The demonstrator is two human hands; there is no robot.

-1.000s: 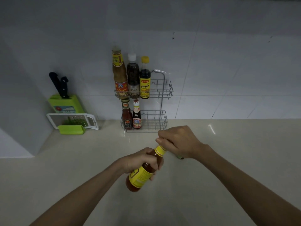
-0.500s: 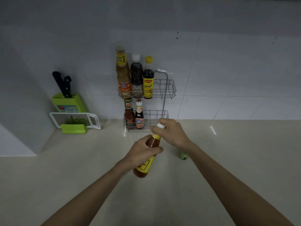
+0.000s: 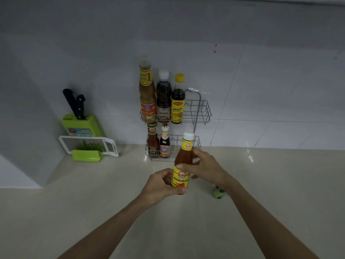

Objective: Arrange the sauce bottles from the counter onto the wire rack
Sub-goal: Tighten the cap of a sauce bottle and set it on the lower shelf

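I hold a red chilli sauce bottle (image 3: 183, 161) with a yellow label and white cap upright above the counter, just in front of the wire rack (image 3: 200, 113). My left hand (image 3: 160, 186) grips its lower part and base. My right hand (image 3: 203, 169) wraps its middle from the right. The rack's upper shelf carries three tall bottles (image 3: 162, 98) on its left side. Two small bottles (image 3: 158, 143) stand on the left of the lower shelf (image 3: 196, 144).
A green knife block (image 3: 80, 122) with black-handled knives and a white-and-green grater (image 3: 87, 146) sit at the back left by the wall corner. A small green object (image 3: 217, 192) lies on the counter under my right wrist. Tiled wall rises behind the rack.
The bottle went from tilted to upright and moved forward toward the rack. My right hand slid from the cap down to the bottle's middle.
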